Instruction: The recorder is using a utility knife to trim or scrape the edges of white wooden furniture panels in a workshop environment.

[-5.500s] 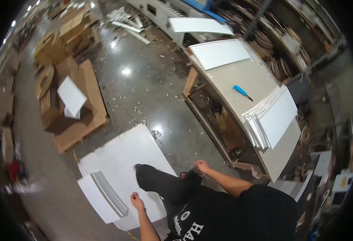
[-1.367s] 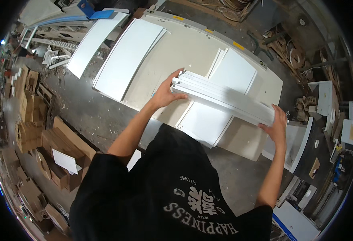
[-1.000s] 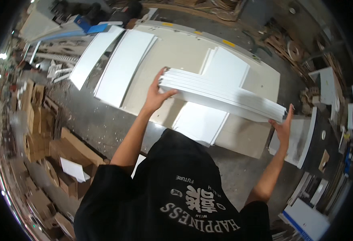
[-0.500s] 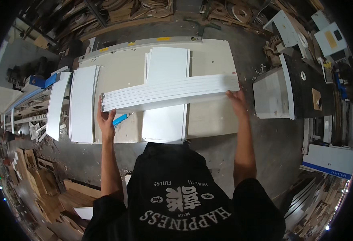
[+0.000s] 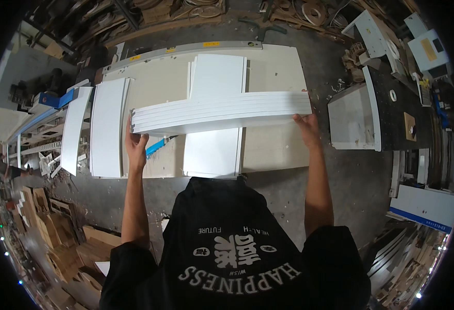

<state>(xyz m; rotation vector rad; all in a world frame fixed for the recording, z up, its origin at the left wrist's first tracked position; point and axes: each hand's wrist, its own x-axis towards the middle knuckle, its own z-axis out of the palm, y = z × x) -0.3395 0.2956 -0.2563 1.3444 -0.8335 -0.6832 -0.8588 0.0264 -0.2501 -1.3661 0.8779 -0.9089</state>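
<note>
Grey workshop floor (image 5: 361,181), scattered with small scraps, surrounds our pale worktable (image 5: 276,147). Nearest to us: our black shirt (image 5: 232,227), light print on its front, close to the table's near edge. Both our forearms reach forward.

Left hand (image 5: 135,147): grasping the left end of a stack of white boards (image 5: 219,111), thumb on the near side, the other fingers largely hidden. Right hand (image 5: 308,130): gripping the right end of the same stack, thumb at the near lower edge, remaining fingers mostly out of sight. We note the stack runs crosswise over the table between our 2 hands, its layered edges showing as thin parallel lines. We cannot tell whether its underside touches anything below.

Just beside our left hand, a blue-handled tool (image 5: 155,149) lies on the tabletop, dark tip toward the middle. Below the stack's centre we see a pile of white panels (image 5: 214,150), set roughly at right angles to it and showing on both sides. Wide white sheets (image 5: 107,126) cover the table's left end. Along the far edge rests a metal level (image 5: 185,50) with yellow labels. Beyond, we record a dark green stand (image 5: 262,30) on the floor and, farthest, pale coils (image 5: 198,6).
</note>
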